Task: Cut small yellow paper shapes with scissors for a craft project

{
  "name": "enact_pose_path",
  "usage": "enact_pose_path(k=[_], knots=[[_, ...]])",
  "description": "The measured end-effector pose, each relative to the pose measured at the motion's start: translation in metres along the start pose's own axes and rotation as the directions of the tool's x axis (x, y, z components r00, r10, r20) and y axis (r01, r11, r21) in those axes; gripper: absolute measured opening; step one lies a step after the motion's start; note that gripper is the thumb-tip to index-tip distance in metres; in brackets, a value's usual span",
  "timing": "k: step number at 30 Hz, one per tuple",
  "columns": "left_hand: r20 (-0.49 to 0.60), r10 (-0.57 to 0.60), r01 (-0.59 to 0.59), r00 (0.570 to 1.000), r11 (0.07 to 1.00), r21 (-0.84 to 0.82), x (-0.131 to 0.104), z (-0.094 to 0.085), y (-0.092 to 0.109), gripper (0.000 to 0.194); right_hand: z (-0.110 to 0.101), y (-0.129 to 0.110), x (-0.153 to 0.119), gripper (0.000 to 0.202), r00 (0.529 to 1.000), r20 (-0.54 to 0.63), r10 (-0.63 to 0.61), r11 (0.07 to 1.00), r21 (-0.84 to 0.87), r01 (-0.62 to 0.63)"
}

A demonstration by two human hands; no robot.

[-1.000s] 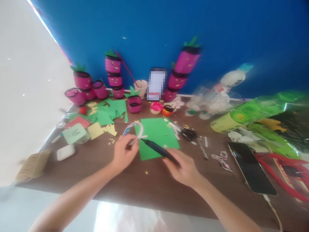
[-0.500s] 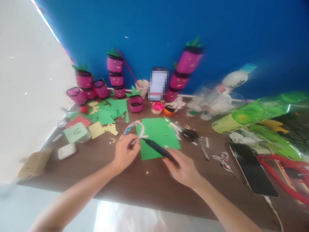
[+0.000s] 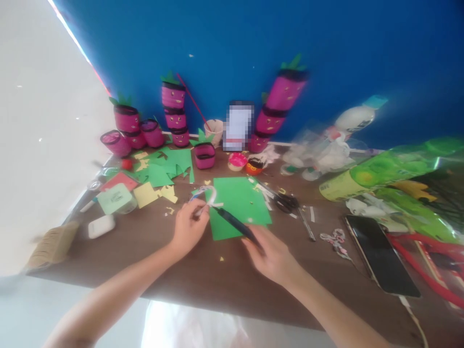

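Note:
My left hand point(image 3: 191, 224) is closed, its thumb and fingers pinching a roll of white tape point(image 3: 212, 193). A short loose strip of tape point(image 3: 216, 204) sticks out beside the fingertips. In my right hand point(image 3: 270, 253) lies a slim black utility knife point(image 3: 235, 223), its fingers wrapped round the handle. The knife's tip points left and meets the tape near my left fingertips; whether it is cutting in is too blurred to tell. Beneath both tools a green paper sheet point(image 3: 239, 193) rests flat on the brown table point(image 3: 174, 295).
Purple decorated cups point(image 3: 174, 116) stand along the blue wall, with another purple stack point(image 3: 270, 121) leaning right. Green scraps point(image 3: 159, 169) and yellow notes point(image 3: 146, 195) lie left. Scissors point(image 3: 284, 200), a dark phone point(image 3: 380, 253) and a green packet point(image 3: 377, 169) occupy the right.
The tape roll has turned in my left hand, and its ring looks narrower now. My right hand has shifted very slightly left with the knife. Other things stay put.

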State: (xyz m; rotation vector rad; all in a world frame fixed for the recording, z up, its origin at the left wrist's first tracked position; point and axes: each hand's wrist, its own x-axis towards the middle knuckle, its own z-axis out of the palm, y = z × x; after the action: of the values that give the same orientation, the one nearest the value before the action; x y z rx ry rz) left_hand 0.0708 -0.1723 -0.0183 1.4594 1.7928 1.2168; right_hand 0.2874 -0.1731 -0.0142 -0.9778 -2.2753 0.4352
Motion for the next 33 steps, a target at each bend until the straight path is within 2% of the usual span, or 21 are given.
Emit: enact_pose_path(k=[6,13,17,21,28,31,33], knots=[[-0.083,-0.025,0.021,0.996,0.999,-0.047,0.004,-0.008,0.006,0.011,0.007,0.008,-0.002,0.026,1.000,0.013,-0.015,0.995,-0.098,0.016],[-0.048,0.006,-0.010,0.999,0.997,-0.074,0.006,-0.010,0.005,0.015,-0.002,0.012,0.006,0.022,0.978,-0.198,0.067,0.995,-0.054,-0.079],[-0.022,0.029,-0.030,0.999,0.998,-0.052,0.003,-0.008,0.004,0.016,-0.012,0.023,0.011,0.016,0.953,-0.274,0.127,0.978,-0.127,-0.166],[0.018,0.042,-0.040,0.999,0.996,-0.084,0.001,-0.008,0.004,0.016,-0.021,0.044,0.015,0.028,0.920,-0.333,0.207,0.904,-0.294,-0.310],[0.076,0.056,-0.047,0.996,0.991,-0.122,-0.002,-0.008,0.008,0.015,-0.034,0.087,0.010,0.041,0.888,-0.240,0.392,0.678,-0.577,-0.455],[0.099,0.103,-0.091,0.990,0.989,-0.120,-0.004,-0.007,0.009,0.015,-0.040,0.091,0.010,0.038,0.875,-0.247,0.417,0.628,-0.618,-0.473],[0.107,0.158,-0.150,0.982,0.986,-0.079,-0.006,-0.005,0.008,0.014,-0.040,0.083,0.014,0.030,0.873,-0.316,0.371,0.661,-0.570,-0.488]])
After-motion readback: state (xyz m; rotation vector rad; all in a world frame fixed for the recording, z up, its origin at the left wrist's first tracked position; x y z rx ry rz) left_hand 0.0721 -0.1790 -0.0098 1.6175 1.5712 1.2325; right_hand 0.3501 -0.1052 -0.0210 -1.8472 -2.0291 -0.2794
